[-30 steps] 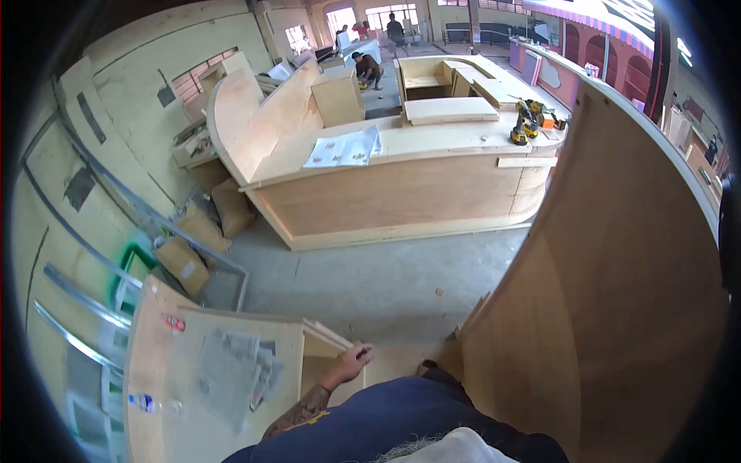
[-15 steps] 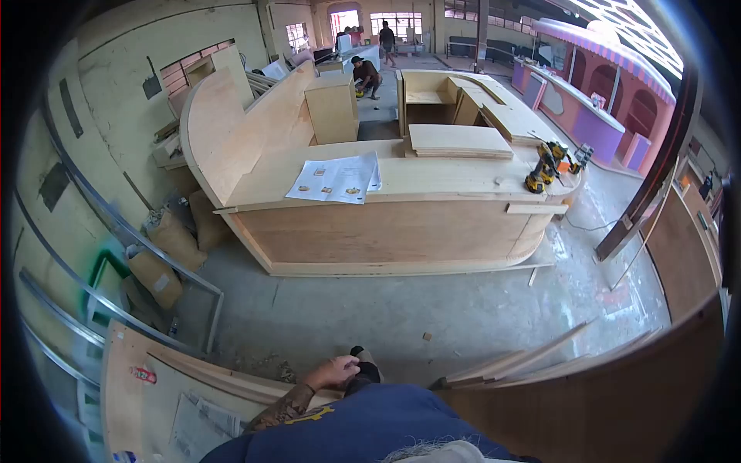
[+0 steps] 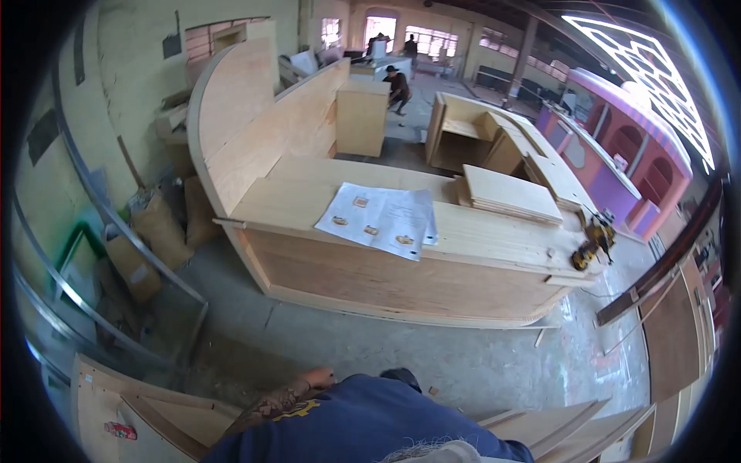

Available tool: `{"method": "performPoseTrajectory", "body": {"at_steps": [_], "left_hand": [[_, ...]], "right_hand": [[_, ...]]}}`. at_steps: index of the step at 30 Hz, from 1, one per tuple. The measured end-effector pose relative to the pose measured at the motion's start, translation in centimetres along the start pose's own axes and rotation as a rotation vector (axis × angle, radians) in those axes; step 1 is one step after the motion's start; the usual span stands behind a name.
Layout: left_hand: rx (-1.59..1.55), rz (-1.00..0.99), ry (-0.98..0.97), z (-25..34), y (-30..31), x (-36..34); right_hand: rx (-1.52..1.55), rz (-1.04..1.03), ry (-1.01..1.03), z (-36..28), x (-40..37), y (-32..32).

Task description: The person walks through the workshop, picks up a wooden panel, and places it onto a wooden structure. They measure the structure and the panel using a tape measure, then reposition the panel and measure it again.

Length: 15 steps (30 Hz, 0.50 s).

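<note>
My left hand [image 3: 318, 376] hangs low in front of my blue shirt [image 3: 363, 417], over the concrete floor. Its fingers are small and blurred here, and I cannot tell whether they hold anything. My right hand is out of sight. Ahead of me stands a large unpainted plywood counter [image 3: 386, 282] with a curved side panel [image 3: 231, 116]. Printed drawing sheets [image 3: 378, 216] lie on its top, the front corner overhanging the edge. Several stacked plywood panels [image 3: 513, 193] rest further right, and a yellow and black cordless drill [image 3: 590, 247] stands near the right end.
A person [image 3: 397, 89] crouches behind the counter; others are by the far windows. Metal frames [image 3: 116, 224] and brown sacks [image 3: 162, 228] line the left wall. A wooden piece with a red can [image 3: 121, 430] lies lower left. At right are a dark post [image 3: 664, 255] and a pink kiosk [image 3: 617, 147].
My view has tilted and come closer to the counter, so the sheets look larger. My left hand has shifted left and lower in the picture, away from my leg.
</note>
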<state>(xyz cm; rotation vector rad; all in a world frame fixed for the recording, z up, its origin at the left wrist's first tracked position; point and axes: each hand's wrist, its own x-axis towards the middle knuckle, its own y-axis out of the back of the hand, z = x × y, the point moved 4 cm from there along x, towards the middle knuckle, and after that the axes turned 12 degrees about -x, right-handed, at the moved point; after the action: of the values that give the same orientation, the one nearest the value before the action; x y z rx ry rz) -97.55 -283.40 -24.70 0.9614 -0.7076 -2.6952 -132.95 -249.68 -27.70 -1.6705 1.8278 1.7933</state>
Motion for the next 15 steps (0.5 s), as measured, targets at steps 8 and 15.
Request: {"method": "performPoseTrajectory", "body": {"at_steps": [8, 15], "left_hand": [[-0.52, 0.662, 0.073, -6.8, 8.9, -6.2], [-0.049, 0.521, 0.469, -25.4, 1.1, -16.4]], "right_hand": [[-0.61, 0.071, 0.383, -9.9, 21.5, 2.8], [-0.76, -0.263, 0.641, -35.1, 32.5, 9.1]]}}
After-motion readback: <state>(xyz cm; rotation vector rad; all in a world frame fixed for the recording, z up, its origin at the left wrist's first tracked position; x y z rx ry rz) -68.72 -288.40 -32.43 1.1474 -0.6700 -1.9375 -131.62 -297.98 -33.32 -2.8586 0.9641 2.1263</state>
